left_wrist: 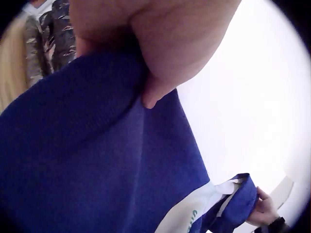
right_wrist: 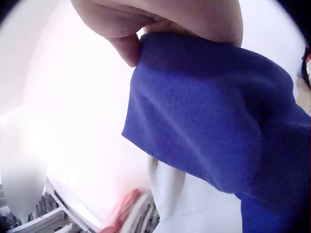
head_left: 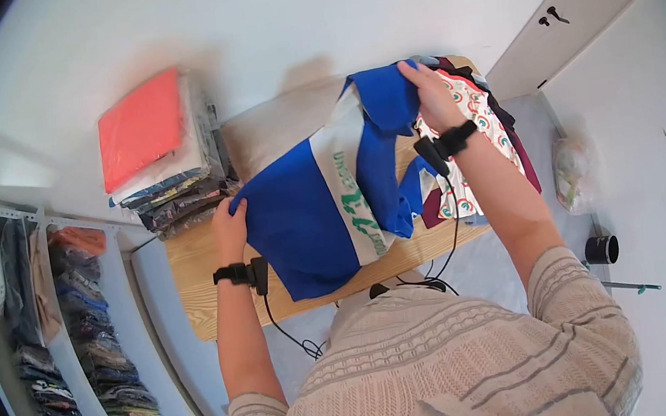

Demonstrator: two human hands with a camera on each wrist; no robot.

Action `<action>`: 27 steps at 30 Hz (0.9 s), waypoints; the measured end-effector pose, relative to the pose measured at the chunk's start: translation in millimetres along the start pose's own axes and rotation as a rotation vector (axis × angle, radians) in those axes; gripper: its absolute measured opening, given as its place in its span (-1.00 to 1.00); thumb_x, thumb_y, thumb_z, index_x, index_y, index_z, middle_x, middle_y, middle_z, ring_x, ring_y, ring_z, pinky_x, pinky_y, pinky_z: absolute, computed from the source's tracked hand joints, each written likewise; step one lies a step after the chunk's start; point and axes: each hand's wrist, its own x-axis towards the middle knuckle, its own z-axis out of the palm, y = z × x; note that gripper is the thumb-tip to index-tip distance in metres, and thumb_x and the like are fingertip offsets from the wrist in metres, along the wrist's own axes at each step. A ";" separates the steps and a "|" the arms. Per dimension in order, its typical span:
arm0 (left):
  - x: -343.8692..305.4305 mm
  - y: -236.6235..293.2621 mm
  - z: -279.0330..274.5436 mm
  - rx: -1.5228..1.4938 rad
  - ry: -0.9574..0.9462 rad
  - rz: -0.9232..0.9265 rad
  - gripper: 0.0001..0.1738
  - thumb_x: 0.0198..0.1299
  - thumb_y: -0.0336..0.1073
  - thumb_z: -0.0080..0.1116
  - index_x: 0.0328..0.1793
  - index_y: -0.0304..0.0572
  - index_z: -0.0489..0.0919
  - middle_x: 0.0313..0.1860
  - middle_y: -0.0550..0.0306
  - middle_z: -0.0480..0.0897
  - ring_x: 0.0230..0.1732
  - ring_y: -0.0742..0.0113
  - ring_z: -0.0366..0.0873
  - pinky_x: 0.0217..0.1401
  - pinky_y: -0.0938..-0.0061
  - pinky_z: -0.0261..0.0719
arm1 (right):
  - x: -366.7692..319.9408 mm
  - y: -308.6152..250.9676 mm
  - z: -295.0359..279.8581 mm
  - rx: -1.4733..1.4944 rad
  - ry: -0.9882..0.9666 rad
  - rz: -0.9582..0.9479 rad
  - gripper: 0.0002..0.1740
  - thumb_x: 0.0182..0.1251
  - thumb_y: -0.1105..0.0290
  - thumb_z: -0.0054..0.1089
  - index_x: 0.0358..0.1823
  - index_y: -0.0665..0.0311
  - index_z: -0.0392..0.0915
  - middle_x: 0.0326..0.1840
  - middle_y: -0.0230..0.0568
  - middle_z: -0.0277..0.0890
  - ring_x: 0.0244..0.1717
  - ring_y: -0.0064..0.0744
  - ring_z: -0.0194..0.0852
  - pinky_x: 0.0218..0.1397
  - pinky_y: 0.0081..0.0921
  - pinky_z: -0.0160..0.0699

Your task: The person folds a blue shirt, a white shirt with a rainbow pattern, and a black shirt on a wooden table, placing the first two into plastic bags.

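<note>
A blue top [head_left: 292, 218] with a white band and green lettering is stretched between both hands above the wooden table [head_left: 200, 290]. My left hand [head_left: 230, 233] grips its left edge; in the left wrist view the thumb lies over the blue cloth [left_wrist: 92, 150]. Farther forward and to the right, my right hand [head_left: 437, 100] pinches the opposite end, where the cloth folds over and hangs. The right wrist view shows the fingers at the upper edge of that blue fold [right_wrist: 204, 107]. Part of the top hangs down loosely on the right.
Folded clothes in clear bags, a coral one [head_left: 142, 131] uppermost, are stacked at the table's back left. A heap of loose clothes, including a rainbow-print garment [head_left: 467, 104], lies on the right. Shelves of bagged clothes [head_left: 101, 343] stand at left. Cables [head_left: 455, 225] hang from both wrist cameras.
</note>
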 end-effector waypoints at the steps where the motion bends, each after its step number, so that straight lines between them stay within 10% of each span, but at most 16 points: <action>1: 11.0 -3.7 6.5 0.006 -0.001 -0.009 -0.73 0.17 -0.26 0.18 -0.11 -0.32 0.56 -0.23 -0.03 0.65 -0.21 0.13 0.59 -0.11 0.39 0.48 | 12.2 11.0 -0.6 -0.019 -0.030 0.024 -0.71 0.40 0.26 0.02 -0.03 0.34 0.49 -0.16 -0.32 0.57 -0.22 -0.58 0.51 -0.12 -0.60 0.49; 5: 18.7 -31.4 37.7 -0.008 0.221 0.058 -0.55 0.15 -0.31 0.19 0.14 -0.33 0.43 0.07 -0.19 0.52 0.12 -0.07 0.45 0.19 0.28 0.36 | 45.5 70.4 -25.3 -0.599 -0.113 0.026 -0.20 0.29 0.06 0.11 0.37 0.50 0.10 0.39 0.12 0.15 0.33 -0.13 0.22 0.36 -0.41 0.16; 8: -5.5 -43.3 49.4 -0.001 0.173 0.102 -0.39 0.11 -0.37 0.19 0.29 -0.37 0.29 0.24 -0.27 0.37 0.28 -0.14 0.28 0.35 0.21 0.21 | 30.6 117.0 -88.1 -1.174 -0.181 0.049 -0.32 0.12 0.33 0.14 0.29 0.47 0.24 0.19 0.24 0.37 0.22 0.05 0.35 0.29 -0.33 0.29; 12: -83.5 -93.1 72.6 0.137 -0.045 0.115 -0.42 0.05 -0.44 0.20 0.24 -0.39 0.33 0.18 -0.29 0.41 0.25 -0.14 0.31 0.33 0.24 0.23 | -43.0 165.3 -144.8 -1.528 -0.320 0.427 -0.35 -0.02 0.56 0.07 0.23 0.16 0.37 0.20 0.00 0.37 0.30 -0.07 0.25 0.28 -0.33 0.30; 14: -124.4 -113.6 83.7 0.300 0.104 0.051 -0.41 0.02 -0.36 0.27 0.19 -0.41 0.36 0.07 -0.28 0.47 0.13 -0.12 0.40 0.23 0.25 0.33 | -77.8 192.3 -166.0 -1.817 -0.256 0.017 -0.36 -0.04 0.51 0.15 0.19 -0.04 0.44 0.18 -0.17 0.41 0.35 -0.14 0.19 0.29 -0.16 0.26; 17: -154.6 -134.8 90.9 0.252 0.026 -0.315 -0.39 -0.05 -0.26 0.37 0.09 -0.46 0.41 -0.12 -0.23 0.54 -0.07 -0.09 0.49 0.07 0.27 0.41 | -92.7 192.2 -157.4 -1.876 -0.170 -0.044 -0.46 -0.06 0.48 0.22 0.07 -0.01 0.50 0.14 -0.30 0.40 0.35 -0.24 0.13 0.37 -0.09 0.10; 22: -152.0 -158.1 101.5 0.128 -0.113 -0.373 -0.41 -0.07 -0.18 0.37 -0.02 -0.49 0.44 -0.15 -0.20 0.54 -0.16 -0.01 0.50 -0.11 0.25 0.46 | -90.4 179.6 -145.5 -1.816 -0.070 -0.262 -0.72 -0.08 0.43 0.24 -0.24 0.10 0.59 0.05 -0.30 0.45 0.24 -0.27 0.24 0.38 -0.10 0.02; 24: -146.6 -160.4 104.2 0.121 -0.181 -0.372 -0.45 -0.03 -0.17 0.33 -0.04 -0.48 0.46 -0.18 -0.16 0.54 -0.21 0.03 0.51 -0.14 0.26 0.47 | -97.6 148.1 -138.4 -1.613 -0.116 -0.447 -0.78 -0.01 0.42 0.15 -0.26 0.23 0.55 -0.17 -0.16 0.54 0.02 -0.15 0.43 0.15 -0.19 0.31; 26: -146.0 -180.3 111.2 -0.313 -0.081 -0.373 -0.69 0.12 -0.24 0.17 -0.12 -0.32 0.48 -0.27 0.09 0.55 -0.25 0.26 0.51 -0.24 0.40 0.50 | -116.0 114.7 -129.2 -1.198 -0.013 0.123 -0.78 0.07 0.41 0.02 -0.28 0.39 0.47 -0.42 0.03 0.53 -0.30 0.04 0.50 -0.22 -0.24 0.44; 27: -148.0 -163.3 103.6 -0.316 -0.087 -0.379 -0.69 0.12 -0.24 0.17 -0.12 -0.32 0.48 -0.27 0.09 0.55 -0.25 0.26 0.51 -0.24 0.40 0.50 | -122.6 123.3 -136.3 -1.164 -0.007 -0.045 -0.75 0.11 0.38 -0.03 -0.32 0.47 0.43 -0.58 0.09 0.45 -0.52 0.00 0.47 -0.46 -0.28 0.38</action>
